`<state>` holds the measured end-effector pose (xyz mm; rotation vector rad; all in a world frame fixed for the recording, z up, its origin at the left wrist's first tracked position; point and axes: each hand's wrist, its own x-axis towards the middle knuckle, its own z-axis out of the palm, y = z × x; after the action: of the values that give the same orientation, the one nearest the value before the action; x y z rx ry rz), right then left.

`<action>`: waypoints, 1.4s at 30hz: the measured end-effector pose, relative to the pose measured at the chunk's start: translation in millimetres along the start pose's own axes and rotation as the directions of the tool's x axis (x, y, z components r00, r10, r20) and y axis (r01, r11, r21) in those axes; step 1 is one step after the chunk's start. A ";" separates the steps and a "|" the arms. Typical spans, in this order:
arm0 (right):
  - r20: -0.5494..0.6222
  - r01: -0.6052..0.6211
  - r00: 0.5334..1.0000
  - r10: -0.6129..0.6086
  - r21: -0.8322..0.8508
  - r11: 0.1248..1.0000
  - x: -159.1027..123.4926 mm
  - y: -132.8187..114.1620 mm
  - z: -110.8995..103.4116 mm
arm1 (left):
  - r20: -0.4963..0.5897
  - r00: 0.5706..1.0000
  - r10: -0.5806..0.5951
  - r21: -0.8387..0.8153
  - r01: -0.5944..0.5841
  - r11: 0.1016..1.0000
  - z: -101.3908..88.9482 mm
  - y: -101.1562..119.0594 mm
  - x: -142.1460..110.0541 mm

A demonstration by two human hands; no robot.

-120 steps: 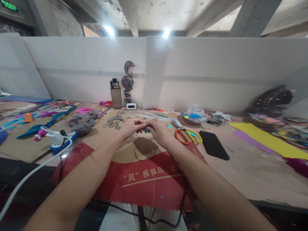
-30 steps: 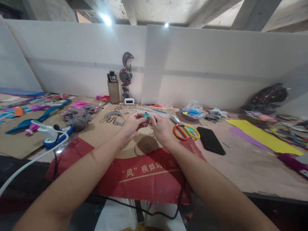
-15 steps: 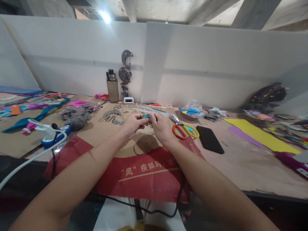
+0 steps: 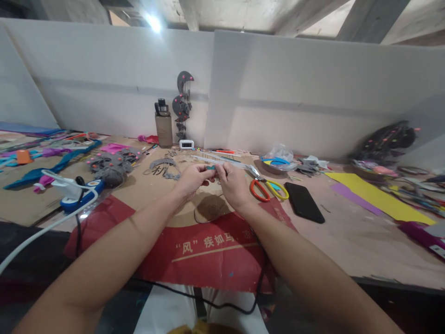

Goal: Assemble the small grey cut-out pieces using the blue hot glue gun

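The background is filled by tall white panels (image 4: 313,93), before which a cluttered table (image 4: 354,246) is set. Its near edge is overlapped by a red-and-brown printed cardboard sheet (image 4: 215,271). Scissors (image 4: 261,179) are laid near the right hand (image 4: 233,183). Above the cardboard, a small teal piece (image 4: 210,167) is pinched by the left hand (image 4: 193,180); whether it is also gripped by the right hand's bent fingers, close beside it, cannot be told.
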<state>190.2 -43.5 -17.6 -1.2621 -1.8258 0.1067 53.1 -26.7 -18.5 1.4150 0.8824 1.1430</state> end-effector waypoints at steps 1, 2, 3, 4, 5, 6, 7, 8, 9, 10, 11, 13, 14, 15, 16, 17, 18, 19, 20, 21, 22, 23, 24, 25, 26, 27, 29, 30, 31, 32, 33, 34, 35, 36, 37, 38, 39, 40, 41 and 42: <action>0.019 0.001 1.000 -0.002 0.046 0.999 0.1 0.4 0.8 | -0.004 1.000 0.000 0.007 0.000 1.000 0.4 -0.6 0.2; 0.036 -0.001 0.999 -0.003 0.100 0.995 0.3 0.9 1.6 | -0.010 1.000 -0.002 0.013 0.003 1.000 0.7 -1.3 0.6; 0.046 -0.008 0.999 0.001 0.155 0.988 0.4 1.2 2.4 | -0.018 1.000 -0.007 0.020 0.008 1.000 1.0 -2.3 1.1; 0.047 -0.018 0.999 0.009 0.202 0.979 0.6 1.6 3.1 | -0.027 1.000 -0.011 0.026 0.011 1.000 1.1 -3.3 1.8; 0.039 -0.031 0.999 0.023 0.236 0.971 0.7 1.8 3.7 | -0.036 0.999 -0.013 0.028 0.014 1.000 1.0 -4.3 2.5; 0.029 -0.042 0.999 0.036 0.255 0.966 0.8 2.0 4.2 | -0.045 0.999 -0.015 0.027 0.016 1.000 0.7 -5.3 3.3; 0.022 -0.047 0.999 0.042 0.261 0.964 1.0 2.1 4.5 | -0.054 0.998 -0.017 0.018 0.018 1.000 0.3 -6.1 4.1; 0.021 -0.042 0.999 0.038 0.259 0.965 1.1 2.2 4.8 | -0.063 0.998 -0.018 0.002 0.018 1.000 -0.3 -6.7 4.8; 0.024 -0.030 0.999 0.025 0.253 0.967 1.2 2.3 5.1 | -0.073 0.997 -0.015 -0.018 0.014 1.000 -1.0 -7.0 5.5; 0.025 -0.016 1.000 0.010 0.249 0.968 1.2 2.4 5.6 | -0.084 0.996 -0.011 -0.039 0.008 0.999 -1.7 -7.0 6.0; 0.022 -0.003 1.000 -0.002 0.252 0.968 1.2 2.7 6.2 | -0.098 0.995 -0.006 -0.058 0.001 0.998 -2.4 -6.7 6.3; 0.005 0.010 1.000 -0.011 0.281 0.960 1.3 3.4 7.8 | -0.122 0.993 0.004 -0.082 -0.014 0.997 -3.4 -5.3 6.3; 0.000 0.011 1.000 -0.012 0.303 0.953 1.3 3.7 8.5 | -0.127 0.992 0.007 -0.087 -0.018 0.996 -3.7 -4.4 6.0; 0.002 0.012 1.000 -0.013 0.323 0.946 1.4 4.0 9.0 | -0.128 0.992 0.009 -0.090 -0.021 0.996 -3.9 -3.5 5.5; 0.005 0.010 1.000 -0.012 0.337 0.941 1.6 4.1 9.1 | -0.125 0.992 0.010 -0.091 -0.022 0.996 -4.0 -2.7 4.9; 0.010 0.003 1.000 -0.007 0.344 0.939 1.9 3.9 8.8 | -0.118 0.993 0.010 -0.092 -0.021 0.996 -4.1 -2.0 4.3; 0.014 -0.009 1.000 0.004 0.344 0.939 2.3 3.6 8.0 | -0.106 0.994 0.006 -0.093 -0.016 0.995 -4.4 -1.6 3.8; 0.016 -0.025 1.000 0.021 0.344 0.939 2.8 3.1 7.0 | -0.094 0.996 -0.002 -0.098 -0.008 0.995 -4.7 -1.4 3.5; 0.012 -0.044 0.999 0.043 0.346 0.937 3.4 2.6 5.7 | -0.079 0.997 -0.010 -0.107 0.002 0.994 -5.2 -1.4 3.3; 0.010 -0.066 0.998 0.067 0.353 0.933 4.1 2.1 4.5 | -0.062 0.998 -0.019 -0.120 0.011 0.993 -5.9 -1.5 3.3; 0.012 -0.089 0.996 0.091 0.364 0.927 4.8 1.7 3.5 | -0.047 0.999 -0.027 -0.136 0.020 0.990 -6.8 -1.7 3.4; 0.018 -0.110 0.994 0.111 0.380 0.918 5.5 1.6 2.8 | -0.034 0.999 -0.032 -0.154 0.027 0.988 -7.6 -1.7 3.6; 0.026 -0.129 0.991 0.130 0.400 0.907 6.1 1.7 2.4 | -0.023 0.999 -0.037 -0.172 0.032 0.985 -8.5 -1.5 3.7; 0.035 -0.146 0.989 0.145 0.419 0.896 6.7 2.0 2.3 | -0.011 0.999 -0.041 -0.189 0.038 0.981 -9.3 -1.1 3.8; 0.042 -0.160 0.987 0.157 0.435 0.886 7.2 2.6 2.5 | 0.001 0.999 -0.044 -0.206 0.043 0.978 -9.9 -0.2 3.7; 0.048 -0.168 0.985 0.164 0.449 0.878 7.6 3.3 2.9 | 0.014 0.999 -0.046 -0.221 0.048 0.974 -10.4 0.9 3.4; 0.054 -0.178 0.983 0.173 0.461 0.869 8.3 4.8 3.8 | 0.034 0.998 -0.050 -0.238 0.057 0.970 -10.8 3.5 2.5; 0.057 -0.181 0.983 0.175 0.463 0.868 8.5 5.4 4.3 | 0.037 0.998 -0.052 -0.239 0.059 0.969 -10.7 4.8 2.0; 0.060 -0.184 0.983 0.176 0.460 0.869 8.8 5.9 4.7 | 0.033 0.998 -0.054 -0.233 0.060 0.971 -10.6 5.8 1.6; 0.063 -0.186 0.982 0.177 0.455 0.871 9.0 6.2 5.0 | 0.026 0.998 -0.054 -0.221 0.058 0.974 -10.3 6.6 1.2; 0.063 -0.189 0.982 0.180 0.448 0.874 9.1 6.3 5.1 | 0.015 0.999 -0.050 -0.205 0.052 0.977 -10.0 7.1 1.0; 0.065 -0.192 0.981 0.183 0.440 0.877 9.2 6.2 5.2 | 0.004 0.999 -0.042 -0.188 0.042 0.981 -9.8 7.3 0.9; 0.066 -0.193 0.981 0.183 0.431 0.881 9.2 5.8 5.1 | -0.003 1.000 -0.031 -0.171 0.030 0.985 -9.6 7.1 0.9; 0.066 -0.192 0.981 0.181 0.421 0.886 9.2 5.2 4.9 | -0.007 1.000 -0.022 -0.155 0.021 0.988 -9.5 6.7 1.0; 0.064 -0.189 0.982 0.179 0.411 0.892 9.0 4.4 4.6 | -0.007 1.000 -0.015 -0.141 0.014 0.990 -9.5 6.0 1.1; 0.060 -0.184 0.983 0.175 0.404 0.896 8.8 3.5 4.2 | -0.007 1.000 -0.009 -0.127 0.008 0.992 -9.6 5.1 1.3; 0.059 -0.181 0.983 0.172 0.398 0.899 8.4 2.5 3.8 | -0.008 1.000 -0.004 -0.112 0.003 0.994 -9.8 4.0 1.6; 0.058 -0.180 0.984 0.171 0.395 0.901 8.0 1.4 3.5 | -0.014 1.000 0.001 -0.095 -0.003 0.996 -10.1 2.8 1.8; 0.058 -0.181 0.983 0.172 0.395 0.901 7.5 0.4 3.3 | -0.023 1.000 0.008 -0.076 -0.010 0.997 -10.3 1.6 2.1; 0.061 -0.181 0.983 0.171 0.398 0.899 6.9 -0.4 3.3 | -0.035 0.999 0.016 -0.057 -0.018 0.998 -10.6 0.5 2.4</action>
<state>187.0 -37.0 -15.2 -1.1267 -1.5991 0.5727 43.5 -21.6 -17.8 1.3618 0.8564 1.2002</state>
